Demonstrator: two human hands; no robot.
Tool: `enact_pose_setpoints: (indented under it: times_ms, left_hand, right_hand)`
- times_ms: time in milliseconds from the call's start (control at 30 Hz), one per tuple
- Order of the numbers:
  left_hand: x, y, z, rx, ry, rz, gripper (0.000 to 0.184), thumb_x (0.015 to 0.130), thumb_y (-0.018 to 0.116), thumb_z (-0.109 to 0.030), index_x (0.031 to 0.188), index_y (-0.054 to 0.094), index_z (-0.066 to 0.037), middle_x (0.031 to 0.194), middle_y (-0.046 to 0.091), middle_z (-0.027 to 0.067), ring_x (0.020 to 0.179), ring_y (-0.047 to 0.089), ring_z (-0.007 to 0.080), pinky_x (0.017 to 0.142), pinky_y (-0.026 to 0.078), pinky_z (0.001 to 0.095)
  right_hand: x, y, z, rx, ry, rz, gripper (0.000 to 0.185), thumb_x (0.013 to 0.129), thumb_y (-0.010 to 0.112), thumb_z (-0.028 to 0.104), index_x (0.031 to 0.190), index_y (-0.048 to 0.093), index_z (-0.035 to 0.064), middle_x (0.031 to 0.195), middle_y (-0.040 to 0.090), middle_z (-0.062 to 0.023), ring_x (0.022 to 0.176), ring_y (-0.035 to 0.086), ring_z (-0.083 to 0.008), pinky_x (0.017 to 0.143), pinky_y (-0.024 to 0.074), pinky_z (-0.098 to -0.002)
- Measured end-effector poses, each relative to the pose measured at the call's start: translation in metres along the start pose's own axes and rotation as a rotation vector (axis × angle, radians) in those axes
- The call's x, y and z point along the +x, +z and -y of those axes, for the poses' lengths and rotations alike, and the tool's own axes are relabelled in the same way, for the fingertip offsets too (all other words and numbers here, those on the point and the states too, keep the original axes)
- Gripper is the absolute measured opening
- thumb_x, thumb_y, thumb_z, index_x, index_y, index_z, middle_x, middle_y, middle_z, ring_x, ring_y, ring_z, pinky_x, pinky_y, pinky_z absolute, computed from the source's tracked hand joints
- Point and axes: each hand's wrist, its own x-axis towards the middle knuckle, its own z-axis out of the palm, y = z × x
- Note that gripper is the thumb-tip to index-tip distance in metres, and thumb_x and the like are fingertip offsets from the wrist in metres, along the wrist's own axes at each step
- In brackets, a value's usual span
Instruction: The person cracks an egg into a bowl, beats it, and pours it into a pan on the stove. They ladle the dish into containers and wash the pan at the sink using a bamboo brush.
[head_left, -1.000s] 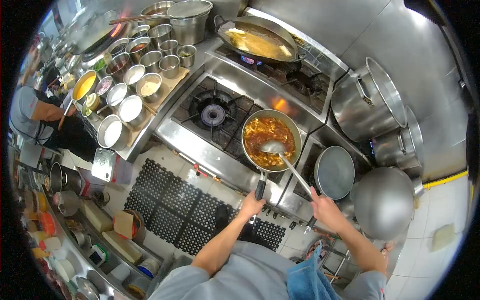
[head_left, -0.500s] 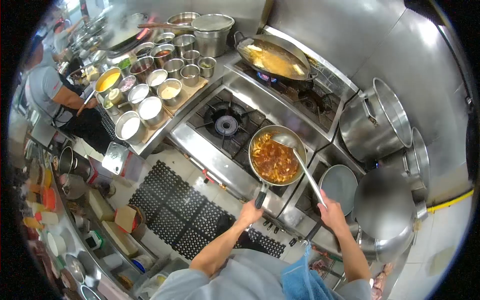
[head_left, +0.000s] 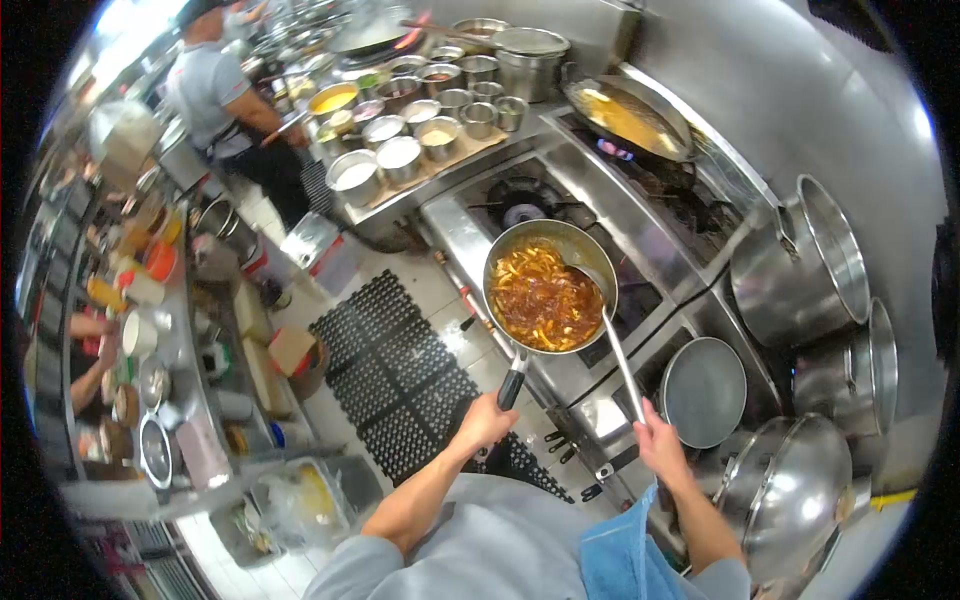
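My left hand (head_left: 485, 422) is wrapped around the black handle (head_left: 512, 385) of a deep metal frying pan (head_left: 492, 300). Strips of food in a glossy reddish-brown sauce (head_left: 540, 300) cover the pan's bottom; I cannot tell what food it is. The pan is over the stove's front edge, apparently held up. In my right hand (head_left: 660, 445) is the long metal handle of a ladle (head_left: 625, 368). Its bowl sits at the pan's right inner side, partly hidden by the sauce. A blue cloth (head_left: 625, 550) hangs at my front.
Behind the pan is a burner (head_left: 525, 205). A wok of oil (head_left: 630, 115) stands over a flame at the back. An empty grey pan (head_left: 703, 392) and large pots (head_left: 800, 265) are on the right. Seasoning tins (head_left: 400, 160) crowd the back-left counter, near a co-worker (head_left: 225, 100).
My view has swung left. The pan has moved toward the stove's front edge, away from the right-hand pots. The ladle's bowl has gone from the sauce's top to lower at the pan's right side.
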Motion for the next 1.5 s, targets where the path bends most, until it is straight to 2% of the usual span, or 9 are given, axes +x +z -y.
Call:
enact_pose_setpoints:
  times_ms: [133, 433, 567, 633, 767, 1000, 1133, 1367, 1500]
  left_hand:
    - [-0.033, -0.005, 0.019, -0.006, -0.053, -0.118, 0.020, 0.079, 0.060, -0.016, 0.091, 0.057, -0.001, 0.063, 0.060, 0.0076, 0.052, 0.059, 0.0165, 0.050, 0.047, 0.0327]
    - [-0.093, -0.035, 0.077, -0.156, -0.181, -0.285, 0.024, 0.080, 0.062, -0.016, 0.098, 0.058, -0.001, 0.064, 0.061, 0.0088, 0.052, 0.059, 0.0177, 0.049, 0.047, 0.0339]
    - [-0.128, -0.068, 0.093, -0.233, -0.168, -0.351, 0.027, 0.079, 0.061, -0.015, 0.101, 0.057, 0.000, 0.061, 0.059, 0.0071, 0.049, 0.056, 0.0156, 0.045, 0.044, 0.0319]
    - [-0.143, -0.089, 0.109, -0.281, -0.144, -0.364, 0.028, 0.079, 0.061, -0.015, 0.103, 0.057, 0.001, 0.061, 0.059, 0.0074, 0.049, 0.056, 0.0151, 0.044, 0.044, 0.0314]
    - [-0.172, -0.140, 0.125, -0.249, -0.092, -0.413, 0.026, 0.077, 0.061, -0.015, 0.098, 0.058, 0.000, 0.064, 0.060, 0.0094, 0.051, 0.059, 0.0180, 0.050, 0.048, 0.0342]
    - [-0.175, -0.200, 0.177, -0.204, -0.066, -0.494, 0.023, 0.076, 0.059, -0.012, 0.095, 0.057, 0.001, 0.074, 0.065, 0.0176, 0.070, 0.067, 0.0291, 0.066, 0.051, 0.0382]
    - [-0.193, -0.225, 0.181, -0.236, -0.129, -0.476, 0.022, 0.077, 0.059, -0.012, 0.095, 0.056, 0.001, 0.075, 0.066, 0.0171, 0.066, 0.066, 0.0279, 0.063, 0.052, 0.0389]
    - [-0.198, -0.236, 0.228, -0.296, -0.147, -0.513, 0.025, 0.078, 0.060, -0.015, 0.097, 0.057, 0.002, 0.076, 0.066, 0.0180, 0.058, 0.065, 0.0266, 0.056, 0.051, 0.0391]
    - [-0.210, -0.250, 0.228, -0.303, -0.128, -0.535, 0.016, 0.079, 0.060, -0.013, 0.091, 0.054, -0.004, 0.060, 0.056, 0.0059, 0.049, 0.056, 0.0171, 0.045, 0.045, 0.0331]
  right_hand:
    - [-0.017, 0.027, 0.050, 0.659, 0.509, 0.300, 0.046, 0.099, 0.045, 0.011, 0.144, 0.036, 0.0159, 0.069, 0.045, 0.0011, 0.044, 0.039, -0.0058, 0.035, 0.0332, -0.0216]
    - [0.003, 0.060, 0.141, 0.831, 0.420, 0.672, 0.056, 0.098, 0.048, 0.013, 0.148, 0.025, 0.0069, 0.071, 0.047, 0.0007, 0.047, 0.039, -0.0059, 0.038, 0.0352, -0.0221]
    - [0.014, 0.054, 0.182, 0.488, 0.170, 0.570, 0.057, 0.092, 0.059, 0.008, 0.144, 0.036, 0.0037, 0.067, 0.054, -0.0028, 0.050, 0.049, -0.0086, 0.040, 0.0429, -0.0279]
    - [0.043, 0.079, 0.159, 0.131, -0.569, 0.267, 0.056, 0.089, 0.061, 0.006, 0.141, 0.040, 0.0010, 0.072, 0.062, -0.0127, 0.056, 0.058, -0.0198, 0.054, 0.0497, -0.0343]
    - [0.082, 0.103, 0.206, -0.106, -0.767, 0.144, 0.048, 0.088, 0.061, 0.006, 0.133, 0.047, -0.0019, 0.082, 0.063, -0.0261, 0.073, 0.063, -0.0408, 0.065, 0.0493, -0.0392]
    - [-0.004, 0.171, 0.256, 0.372, 0.176, 0.616, 0.051, 0.099, 0.047, 0.014, 0.147, 0.031, 0.0104, 0.064, 0.046, 0.0013, 0.044, 0.041, -0.0081, 0.036, 0.0362, -0.0250]
    - [-0.032, 0.208, 0.310, 0.831, 0.493, 0.816, 0.022, 0.097, 0.052, 0.018, 0.115, 0.044, 0.0071, 0.072, 0.047, -0.0018, 0.047, 0.039, -0.0049, 0.036, 0.0295, -0.0189]
    - [-0.030, 0.224, 0.380, 0.745, 0.448, 0.967, 0.010, 0.098, 0.052, 0.018, 0.100, 0.046, 0.0094, 0.073, 0.048, -0.0012, 0.049, 0.037, -0.0044, 0.039, 0.0301, -0.0192]
    - [-0.029, 0.218, 0.404, 0.574, 0.256, 0.869, 0.040, 0.095, 0.052, 0.010, 0.134, 0.044, 0.0026, 0.072, 0.048, -0.0017, 0.046, 0.040, -0.0067, 0.037, 0.0339, -0.0222]
